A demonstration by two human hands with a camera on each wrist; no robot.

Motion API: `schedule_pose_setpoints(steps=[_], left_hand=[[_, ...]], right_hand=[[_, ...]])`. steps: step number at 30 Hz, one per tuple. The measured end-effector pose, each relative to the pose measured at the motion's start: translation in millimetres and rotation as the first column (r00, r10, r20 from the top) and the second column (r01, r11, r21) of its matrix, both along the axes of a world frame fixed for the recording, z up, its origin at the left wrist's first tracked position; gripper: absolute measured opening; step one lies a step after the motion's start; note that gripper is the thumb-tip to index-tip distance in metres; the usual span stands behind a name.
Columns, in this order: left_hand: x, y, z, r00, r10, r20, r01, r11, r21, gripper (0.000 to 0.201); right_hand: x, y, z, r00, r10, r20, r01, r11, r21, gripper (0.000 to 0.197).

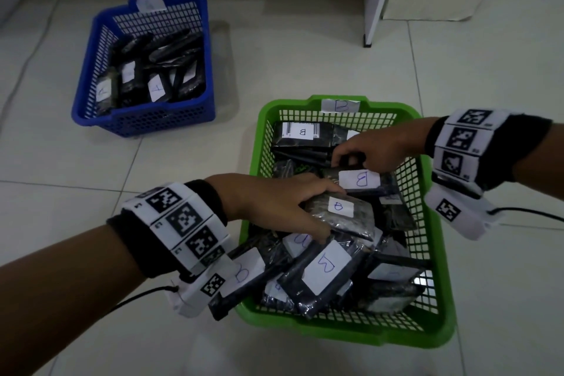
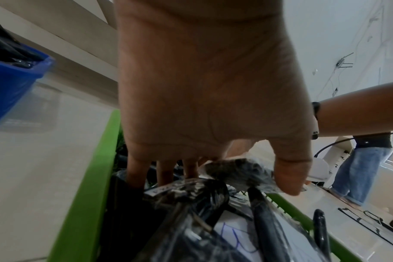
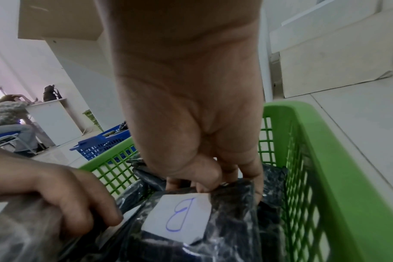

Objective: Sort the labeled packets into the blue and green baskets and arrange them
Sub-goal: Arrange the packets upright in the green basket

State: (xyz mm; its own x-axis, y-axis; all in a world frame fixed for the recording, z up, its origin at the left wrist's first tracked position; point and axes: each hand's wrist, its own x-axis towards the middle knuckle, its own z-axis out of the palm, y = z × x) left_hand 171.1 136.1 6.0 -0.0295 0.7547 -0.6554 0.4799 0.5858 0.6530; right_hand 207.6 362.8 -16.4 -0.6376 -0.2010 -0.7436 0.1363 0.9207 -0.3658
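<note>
While both hands work inside the green basket [image 1: 439,256], the left hand [image 1: 274,204] grips a clear-wrapped dark packet [image 1: 345,217] by its near-left end, thumb on one side and fingers on the other, so its long axis runs away from the palm toward the basket's right wall. Just beyond it, the right hand [image 1: 375,149] pinches the far edge of another B packet [image 1: 363,181], fingers curled over the top; this one lies flat, label up, its length running toward the wrist. These two packets lie side by side, perhaps touching, though the wrapping makes that hard to judge. Loose B packets [image 1: 323,268] crowd the near half, tilted over one another, one poking over the rim. Well apart on the floor, the blue basket [image 1: 143,122] holds its own packets.
</note>
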Motion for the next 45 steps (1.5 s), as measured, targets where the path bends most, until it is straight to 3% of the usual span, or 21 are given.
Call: schedule_pose_setpoints(steps=[3, 6, 13, 16, 19, 22, 24, 26, 29, 31, 33, 35, 38, 39, 42, 45], left_hand=[[1.2, -1.3, -2.7, 1.000, -0.001, 0.011, 0.001, 1.000, 0.020, 0.069], [2.2, -1.6, -6.8, 1.000, -0.002, -0.007, 0.002, 0.999, 0.036, 0.071], [1.8, -3.4, -9.0, 1.000, -0.023, -0.003, 0.023, 0.999, 0.034, 0.073], [5.3, -5.0, -8.8, 1.000, -0.013, -0.009, 0.013, 0.998, 0.057, 0.072], [3.1, -5.3, -1.0, 0.997, 0.025, -0.076, -0.013, 0.988, 0.156, 0.063], [-11.0, -4.7, 10.3, 0.978, 0.173, -0.117, -0.129, 0.939, 0.318, 0.054], [-23.7, -6.1, 13.8, 0.936, 0.331, -0.118, -0.257, 0.875, 0.411, 0.058], [-36.0, -8.9, 11.9, 0.881, 0.391, -0.267, -0.237, 0.852, 0.466, 0.064], [-51.4, -15.3, 4.2, 0.774, 0.248, -0.582, -0.003, 0.921, 0.389, 0.079], [-59.2, -19.4, -1.1, 0.651, 0.133, -0.747, 0.165, 0.936, 0.311, 0.085], [-63.0, -20.7, -5.0, 0.536, 0.057, -0.842, 0.279, 0.930, 0.241, 0.087], [-63.6, -19.6, -5.9, 0.505, 0.022, -0.863, 0.302, 0.932, 0.200, 0.089], [-57.2, -13.2, -4.5, 0.508, -0.017, -0.861, 0.300, 0.941, 0.158, 0.099], [-52.7, -6.9, -1.6, 0.556, 0.051, -0.829, 0.257, 0.939, 0.230, 0.098], [-42.1, 17.1, 1.3, 0.751, 0.364, -0.551, -0.031, 0.853, 0.521, 0.072], [-38.3, 37.9, -2.0, 0.844, 0.448, -0.295, -0.231, 0.800, 0.554, 0.035]], right_hand=[[0.5, -6.5, 0.5, 0.995, 0.041, 0.088, -0.038, 0.998, -0.042, 0.069], [3.6, -16.1, 0.4, 0.993, 0.072, 0.095, -0.077, 0.996, 0.045, 0.067], [3.6, -8.5, -1.4, 0.997, -0.068, 0.029, 0.067, 0.997, 0.027, 0.077], [4.7, -13.1, -2.7, 0.999, -0.036, -0.016, 0.037, 0.998, 0.054, 0.070], [0.1, -8.8, -1.9, 0.998, -0.004, -0.065, 0.009, 0.997, 0.077, 0.051], [-5.0, -0.1, 5.1, 0.989, 0.012, -0.145, 0.000, 0.996, 0.084, 0.040], [-6.4, 7.9, 9.5, 0.973, 0.002, -0.229, 0.013, 0.998, 0.066, 0.040], [-6.0, 16.0, 9.5, 0.953, -0.032, -0.302, 0.050, 0.998, 0.050, 0.033], [-0.5, 25.3, 8.3, 0.915, -0.086, -0.393, 0.109, 0.993, 0.035, 0.029], [3.6, 28.7, 8.7, 0.893, -0.104, -0.438, 0.121, 0.993, 0.010, 0.029], [6.3, 31.8, 9.1, 0.864, -0.132, -0.486, 0.142, 0.990, -0.017, 0.030], [8.1, 34.2, 10.2, 0.836, -0.164, -0.524, 0.163, 0.985, -0.048, 0.030], [8.5, 36.0, 14.4, 0.808, -0.230, -0.543, 0.211, 0.973, -0.098, 0.029], [9.1, 36.1, 18.1, 0.796, -0.273, -0.541, 0.242, 0.962, -0.130, 0.028], [12.7, 29.5, 31.2, 0.750, -0.444, -0.490, 0.339, 0.894, -0.292, 0.025], [20.1, 19.4, 42.7, 0.716, -0.568, -0.406, 0.405, 0.811, -0.421, 0.020]])
